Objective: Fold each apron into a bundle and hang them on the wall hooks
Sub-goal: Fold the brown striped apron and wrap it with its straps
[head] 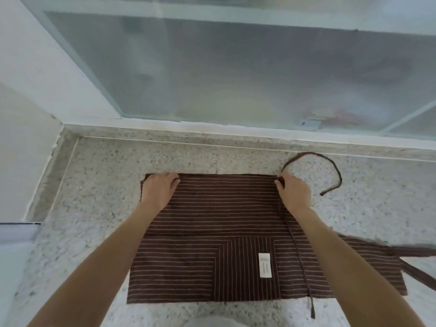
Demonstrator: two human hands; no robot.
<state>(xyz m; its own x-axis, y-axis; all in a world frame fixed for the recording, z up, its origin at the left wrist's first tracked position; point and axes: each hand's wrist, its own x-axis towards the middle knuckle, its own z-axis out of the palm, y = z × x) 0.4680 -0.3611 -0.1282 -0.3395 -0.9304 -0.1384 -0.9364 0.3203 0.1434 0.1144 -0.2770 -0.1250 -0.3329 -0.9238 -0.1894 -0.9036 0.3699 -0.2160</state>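
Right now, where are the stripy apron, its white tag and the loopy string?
brown striped cloth apron (212,208), head view, middle panel
white rectangular tag (265,265), head view, centre
dark curved apron strap (330,161), head view, top of loop

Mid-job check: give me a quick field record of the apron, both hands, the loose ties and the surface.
surface: speckled stone counter below a frosted window
apron: brown striped apron, flat, partly folded, white label facing up
left hand: left hand on far left corner, fingers curled at the edge
right hand: right hand pinching far right corner
ties: one tie looped on counter to the right; another lying across the apron
hooks: not in view
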